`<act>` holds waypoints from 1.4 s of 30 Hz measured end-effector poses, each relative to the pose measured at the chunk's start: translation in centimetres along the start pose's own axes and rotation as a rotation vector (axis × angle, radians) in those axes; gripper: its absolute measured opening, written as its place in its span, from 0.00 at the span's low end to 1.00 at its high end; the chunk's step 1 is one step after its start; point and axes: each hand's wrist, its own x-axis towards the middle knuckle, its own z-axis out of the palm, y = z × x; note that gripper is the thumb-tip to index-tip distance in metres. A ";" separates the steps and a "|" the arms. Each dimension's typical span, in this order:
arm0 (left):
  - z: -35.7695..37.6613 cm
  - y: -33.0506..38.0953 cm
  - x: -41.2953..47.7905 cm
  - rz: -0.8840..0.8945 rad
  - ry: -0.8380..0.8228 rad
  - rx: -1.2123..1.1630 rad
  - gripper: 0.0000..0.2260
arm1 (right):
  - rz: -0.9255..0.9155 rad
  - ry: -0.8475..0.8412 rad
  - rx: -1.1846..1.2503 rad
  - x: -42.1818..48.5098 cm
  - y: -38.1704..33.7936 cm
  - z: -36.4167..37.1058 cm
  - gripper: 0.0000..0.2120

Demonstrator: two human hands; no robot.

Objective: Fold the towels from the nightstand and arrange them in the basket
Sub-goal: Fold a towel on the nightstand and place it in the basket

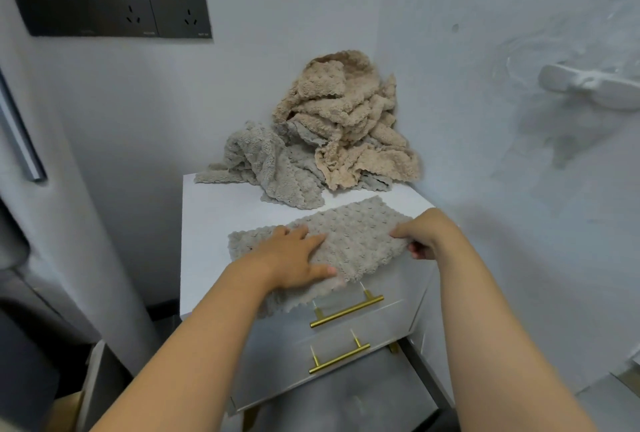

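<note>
A grey dimpled towel (360,237) lies spread at the front of the white nightstand (214,217), its near edge hanging over the top drawer. My left hand (294,258) presses flat on the towel's left half, fingers spread. My right hand (422,234) pinches the towel's right edge, thumb on top and fingers curled under. Behind, a heap of crumpled towels sits against the wall: beige ones (349,120) on top, grey ones (273,165) lower left. No basket is in view.
The nightstand has two drawers with gold bar handles (346,310). Walls close in behind and to the right, where a white wall hook (588,85) sticks out. A black socket panel (110,2) is on the left wall. A cardboard box corner (65,411) shows bottom left.
</note>
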 end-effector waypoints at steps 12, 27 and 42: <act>-3.1 -0.5 -1.5 0.074 0.497 -0.870 0.34 | -0.595 -0.299 0.315 -5.1 -3.5 -2.0 0.17; -5.8 -1.2 -1.0 0.001 0.316 -1.041 0.11 | -0.451 -0.135 -0.413 -5.2 -6.1 -0.8 0.15; -4.4 -4.1 6.1 -0.280 0.695 -0.653 0.06 | -0.600 0.259 -0.312 2.3 -7.4 5.5 0.05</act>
